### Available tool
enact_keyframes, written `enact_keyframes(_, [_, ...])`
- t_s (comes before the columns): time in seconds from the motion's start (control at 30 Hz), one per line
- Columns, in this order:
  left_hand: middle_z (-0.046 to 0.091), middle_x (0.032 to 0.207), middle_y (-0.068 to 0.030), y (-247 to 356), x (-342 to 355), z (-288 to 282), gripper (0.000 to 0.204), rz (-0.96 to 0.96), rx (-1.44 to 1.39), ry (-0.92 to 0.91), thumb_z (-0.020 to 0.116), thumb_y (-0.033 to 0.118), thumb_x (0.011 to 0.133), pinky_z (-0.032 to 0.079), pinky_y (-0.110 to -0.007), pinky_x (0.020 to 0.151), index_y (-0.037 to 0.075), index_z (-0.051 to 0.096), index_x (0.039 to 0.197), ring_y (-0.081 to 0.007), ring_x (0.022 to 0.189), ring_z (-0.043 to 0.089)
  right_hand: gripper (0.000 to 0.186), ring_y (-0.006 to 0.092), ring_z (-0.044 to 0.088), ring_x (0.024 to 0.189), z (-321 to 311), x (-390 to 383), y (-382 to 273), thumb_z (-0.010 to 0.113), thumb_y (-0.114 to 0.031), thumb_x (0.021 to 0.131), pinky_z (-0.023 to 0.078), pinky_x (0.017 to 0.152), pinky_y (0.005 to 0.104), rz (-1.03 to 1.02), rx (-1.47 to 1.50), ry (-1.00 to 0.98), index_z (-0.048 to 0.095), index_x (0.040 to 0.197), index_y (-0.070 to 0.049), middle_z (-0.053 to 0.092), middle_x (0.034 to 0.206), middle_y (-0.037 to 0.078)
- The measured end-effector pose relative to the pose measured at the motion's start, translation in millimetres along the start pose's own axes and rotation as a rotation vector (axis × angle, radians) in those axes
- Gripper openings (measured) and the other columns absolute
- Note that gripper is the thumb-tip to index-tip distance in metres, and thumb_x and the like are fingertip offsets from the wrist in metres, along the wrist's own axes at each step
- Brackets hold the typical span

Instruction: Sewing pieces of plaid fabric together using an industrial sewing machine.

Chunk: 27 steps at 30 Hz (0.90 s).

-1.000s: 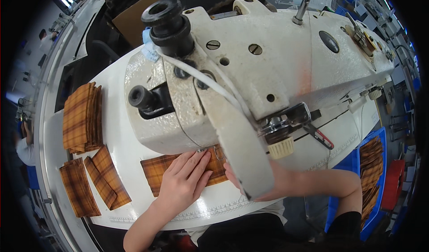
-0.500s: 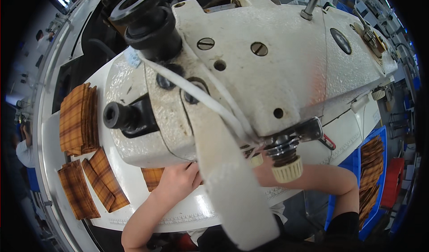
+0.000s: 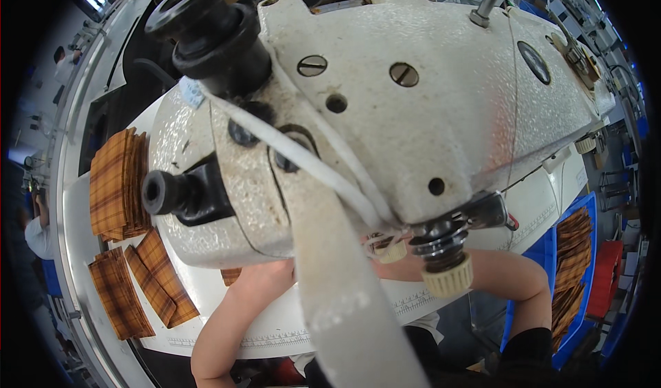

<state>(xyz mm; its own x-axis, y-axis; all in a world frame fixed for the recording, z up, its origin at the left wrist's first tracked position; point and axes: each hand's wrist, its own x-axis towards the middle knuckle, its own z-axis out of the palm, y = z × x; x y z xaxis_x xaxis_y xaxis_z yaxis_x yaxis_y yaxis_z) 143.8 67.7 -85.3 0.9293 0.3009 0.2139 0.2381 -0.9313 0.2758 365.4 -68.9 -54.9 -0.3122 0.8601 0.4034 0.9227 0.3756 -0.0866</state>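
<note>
A white sewing machine head (image 3: 372, 133) fills the middle of the view and covers most of what my hands do. My left hand (image 3: 265, 278) reaches in beneath its lower edge, fingers out of sight. Beside that hand, a small corner of orange-brown plaid fabric (image 3: 230, 276) shows on the white table (image 3: 275, 326). From the right, my right forearm (image 3: 506, 276) comes in under the tension knob (image 3: 447, 278); my right hand (image 3: 394, 269) is mostly behind the pale lever (image 3: 344, 285), its fingers hidden. What either hand holds cannot be seen.
Stacks of plaid fabric pieces (image 3: 113, 185) lie on the table at left, with a smaller stack (image 3: 120, 295) and folded pieces (image 3: 162, 278) nearer. A blue bin (image 3: 591, 250) with more plaid pieces stands at right. A ruler strip (image 3: 275, 340) follows the near table edge.
My left hand has slipped farther under the machine head, and less of the plaid piece beside it shows. The machine appears slightly larger and shifted in view.
</note>
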Motion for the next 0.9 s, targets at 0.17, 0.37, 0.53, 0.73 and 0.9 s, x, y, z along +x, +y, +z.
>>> enact_keyframes(0.17, [0.063, 0.114, -0.0020, -1.9, 2.1, -3.6, 0.025, 0.122, 0.121, 0.004, 0.073, 0.010, 0.081, 0.052, -0.044, 0.090, 0.015, 0.071, 0.105, -0.0209, 0.100, 0.064, 0.013, 0.0228, 0.054, 0.100, -1.2, -4.5, 2.4, 0.064, -0.017, 0.064, 0.046, 0.087, 0.0370, -0.031, 0.017, -0.041, 0.063, 0.057, -0.007, 0.059, 0.082, 0.003])
enact_keyframes(0.37, [0.063, 0.105, -0.0050, -8.6, 0.8, -6.6, 0.021, 0.292, 0.233, 0.090, 0.075, 0.012, 0.082, 0.053, -0.041, 0.083, 0.012, 0.069, 0.101, -0.0191, 0.094, 0.063, 0.015, 0.0227, 0.055, 0.102, 11.7, -6.9, 5.3, 0.063, -0.019, 0.062, 0.046, 0.089, 0.0360, -0.093, -0.062, -0.006, 0.068, 0.063, -0.004, 0.061, 0.084, 0.005])
enact_keyframes(0.53, [0.065, 0.094, -0.0089, 8.4, 4.7, -15.1, 0.018, 0.024, -0.069, -0.004, 0.072, 0.010, 0.086, 0.052, -0.040, 0.078, 0.005, 0.065, 0.102, -0.0239, 0.088, 0.065, 0.020, 0.0239, 0.056, 0.098, 9.2, -3.2, 8.2, 0.064, -0.017, 0.061, 0.048, 0.086, 0.0359, -0.050, -0.046, 0.047, 0.068, 0.073, -0.001, 0.061, 0.088, 0.007])
enact_keyframes(0.73, [0.061, 0.128, -0.0162, 40.3, -2.5, -37.2, 0.050, 0.018, -0.180, -0.072, 0.069, 0.003, 0.083, 0.048, -0.042, 0.097, 0.004, 0.059, 0.133, -0.0330, 0.118, 0.059, 0.024, 0.0238, 0.055, 0.093, -18.6, -12.5, -4.3, 0.065, -0.015, 0.066, 0.048, 0.081, 0.0353, -0.100, 0.067, 0.035, 0.066, 0.084, 0.002, 0.058, 0.086, 0.009])
enact_keyframes(0.9, [0.059, 0.130, -0.0169, 41.0, -26.2, -58.2, 0.036, -0.169, -0.219, -0.107, 0.065, 0.000, 0.086, 0.044, -0.044, 0.103, 0.000, 0.064, 0.121, -0.0384, 0.127, 0.052, 0.027, 0.0220, 0.055, 0.088, -12.3, -12.8, -9.9, 0.064, -0.015, 0.069, 0.046, 0.079, 0.0340, -0.127, 0.164, 0.005, 0.067, 0.090, 0.000, 0.055, 0.082, 0.005])
